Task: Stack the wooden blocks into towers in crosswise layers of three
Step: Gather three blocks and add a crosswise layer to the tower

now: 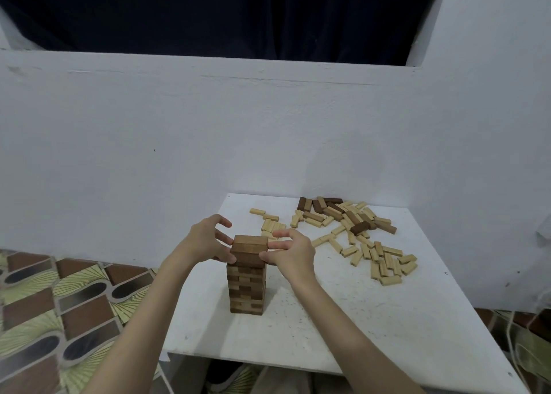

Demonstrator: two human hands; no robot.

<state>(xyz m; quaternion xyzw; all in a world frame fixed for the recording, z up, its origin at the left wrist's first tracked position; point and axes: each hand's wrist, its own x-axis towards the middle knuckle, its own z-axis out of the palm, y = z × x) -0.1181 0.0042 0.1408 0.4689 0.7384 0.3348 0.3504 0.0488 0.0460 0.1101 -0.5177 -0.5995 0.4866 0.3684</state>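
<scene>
left hand (208, 241): at 9 o'clock of the tower top, fingers spread n loosely bent, tips touching the top layers' side. not wrapped round anything afaict

tower (247, 283): dark wooden blocks, crosswise layers, standing near the desk's left-front part. top layer looks full (3 across)

right hand (293, 252): at 3 o'clock of the tower top, fingertips pressing the opp side, thumb lower down. holding nothing, just pushing

loose blocks (354, 235): pale + a few dark ones scattered at approx 1-2 o'clock from the tower, well apart from it

desk (343, 328): white, scuffed

step rn: imo squaring up the top layers btw both hands

next: prob grab 3 more from the pile, lay em crosswise on top. needs a light touch, stack is tall-ish n could shift
</scene>
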